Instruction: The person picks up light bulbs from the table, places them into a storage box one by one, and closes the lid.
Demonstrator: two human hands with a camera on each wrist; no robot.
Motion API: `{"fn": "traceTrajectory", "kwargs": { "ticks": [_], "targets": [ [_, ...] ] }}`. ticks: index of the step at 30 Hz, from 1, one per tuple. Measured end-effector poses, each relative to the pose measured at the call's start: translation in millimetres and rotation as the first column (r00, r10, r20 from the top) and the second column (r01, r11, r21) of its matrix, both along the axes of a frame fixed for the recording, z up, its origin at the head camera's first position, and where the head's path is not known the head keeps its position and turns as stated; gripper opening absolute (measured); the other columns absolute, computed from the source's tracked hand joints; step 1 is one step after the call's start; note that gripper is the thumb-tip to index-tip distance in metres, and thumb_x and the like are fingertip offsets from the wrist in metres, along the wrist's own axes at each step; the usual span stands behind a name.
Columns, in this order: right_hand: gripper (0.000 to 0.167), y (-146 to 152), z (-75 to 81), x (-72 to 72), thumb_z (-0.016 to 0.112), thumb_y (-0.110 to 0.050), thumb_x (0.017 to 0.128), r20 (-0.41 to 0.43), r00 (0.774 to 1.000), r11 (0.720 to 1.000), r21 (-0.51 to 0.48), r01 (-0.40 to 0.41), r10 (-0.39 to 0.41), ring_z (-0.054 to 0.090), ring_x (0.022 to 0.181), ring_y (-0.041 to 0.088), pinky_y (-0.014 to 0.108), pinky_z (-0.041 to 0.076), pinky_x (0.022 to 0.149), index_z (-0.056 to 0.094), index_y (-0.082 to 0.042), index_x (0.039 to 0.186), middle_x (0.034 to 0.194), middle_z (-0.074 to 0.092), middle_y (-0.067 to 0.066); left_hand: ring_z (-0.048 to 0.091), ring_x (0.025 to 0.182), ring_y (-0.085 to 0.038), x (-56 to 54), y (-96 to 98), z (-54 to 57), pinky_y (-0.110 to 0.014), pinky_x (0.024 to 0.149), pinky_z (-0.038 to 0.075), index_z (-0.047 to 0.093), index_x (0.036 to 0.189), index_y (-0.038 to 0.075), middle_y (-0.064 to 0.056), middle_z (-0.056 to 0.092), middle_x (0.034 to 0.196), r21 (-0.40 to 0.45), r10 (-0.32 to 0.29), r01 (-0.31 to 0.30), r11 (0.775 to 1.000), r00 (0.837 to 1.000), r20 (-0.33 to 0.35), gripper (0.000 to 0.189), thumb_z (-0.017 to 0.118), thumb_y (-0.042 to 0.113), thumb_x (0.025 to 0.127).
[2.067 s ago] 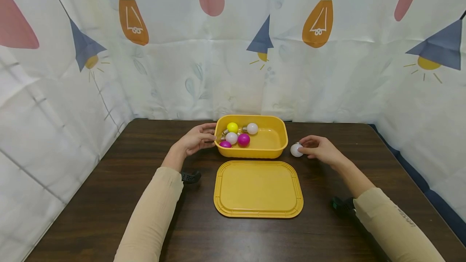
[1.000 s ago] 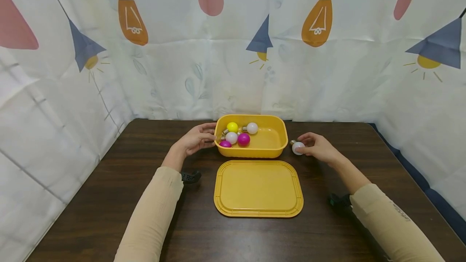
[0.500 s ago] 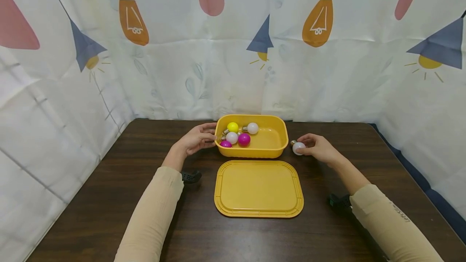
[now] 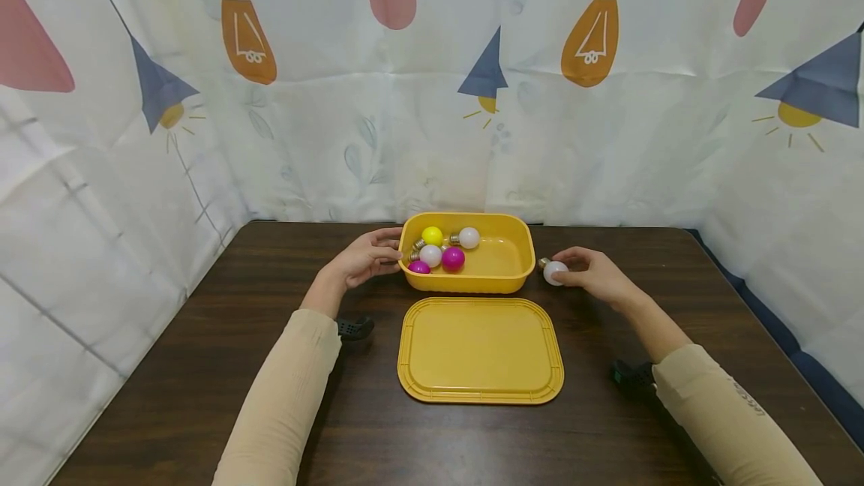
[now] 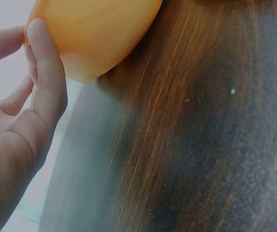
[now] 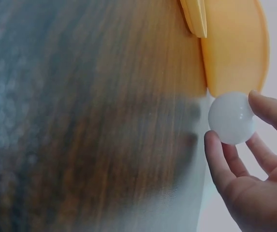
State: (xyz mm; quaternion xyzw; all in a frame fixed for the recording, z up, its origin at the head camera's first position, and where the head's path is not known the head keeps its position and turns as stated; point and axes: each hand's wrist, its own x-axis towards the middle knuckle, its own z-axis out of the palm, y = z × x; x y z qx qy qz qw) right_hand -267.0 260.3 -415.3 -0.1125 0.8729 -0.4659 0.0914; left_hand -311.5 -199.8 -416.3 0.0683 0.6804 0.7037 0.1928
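My right hand pinches a white light bulb between thumb and fingertips, just right of the yellow box. Its metal screw base points back and left, towards the box. In the right wrist view the round white bulb sits at the fingertips and its base is hidden. My left hand touches the box's left end with relaxed fingers. In the left wrist view its thumb and fingers lie against the orange-looking wall of that box.
Inside the box lie a yellow bulb, two white bulbs, one of them at the centre, and two magenta bulbs, one nearer the middle. A flat yellow lid lies in front on the dark wooden table. A printed curtain stands behind.
The white bulb in my right hand has turned, so its screw base shows at the left, and it has shifted slightly right. My left hand and the box have stayed put.
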Motion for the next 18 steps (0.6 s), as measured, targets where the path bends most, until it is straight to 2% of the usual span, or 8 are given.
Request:
{"fn": "traceTrajectory", "kwargs": {
  "ticks": [5, 11, 18],
  "targets": [
    [0.049, -0.3, 0.1, -0.7, 0.07, -0.026, 0.1, 0.002, 1.0, 1.0, -0.018, 0.0, 0.0, 0.055, 0.119, 0.037, 0.046, 0.051, 0.093, 0.056, 0.002, 0.138, 0.135, 0.055, 0.024, 0.066, 0.098, -0.02, 0.0, 0.3, 0.2, -0.039, 0.093, 0.057, 0.032, 0.158, 0.004, -0.022, 0.053, 0.134, 0.001, -0.003, 0.003, 1.0, 1.0, -0.002, 0.064, 0.059, -0.003, 0.101],
    [0.054, -0.4, 0.4, -0.3, 0.072, -0.028, 0.099, 0.043, 0.999, 0.999, -0.044, 0.016, -0.014, 0.059, 0.117, 0.036, 0.048, 0.053, 0.096, 0.055, 0.004, 0.14, 0.136, 0.057, 0.025, 0.066, 0.099, -0.021, -0.4, 0.4, -0.4, -0.039, 0.093, 0.057, 0.033, 0.158, 0.004, -0.022, 0.053, 0.135, 0.004, 0.0, 0.0, 1.0, 1.0, 0.002, 0.064, 0.059, -0.004, 0.101],
    [0.055, 1.0, -1.4, -0.9, 0.07, -0.028, 0.1, 0.049, 0.999, 0.996, -0.087, 0.027, -0.023, 0.061, 0.115, 0.036, 0.044, 0.055, 0.096, 0.052, 0.005, 0.141, 0.136, 0.055, 0.026, 0.066, 0.099, -0.021, 0.6, 1.3, 1.5, -0.041, 0.095, 0.057, 0.034, 0.158, 0.004, -0.023, 0.053, 0.136, 0.002, 0.004, -0.004, 1.0, 1.0, 0.008, 0.063, 0.059, -0.004, 0.1]
  ]
}}
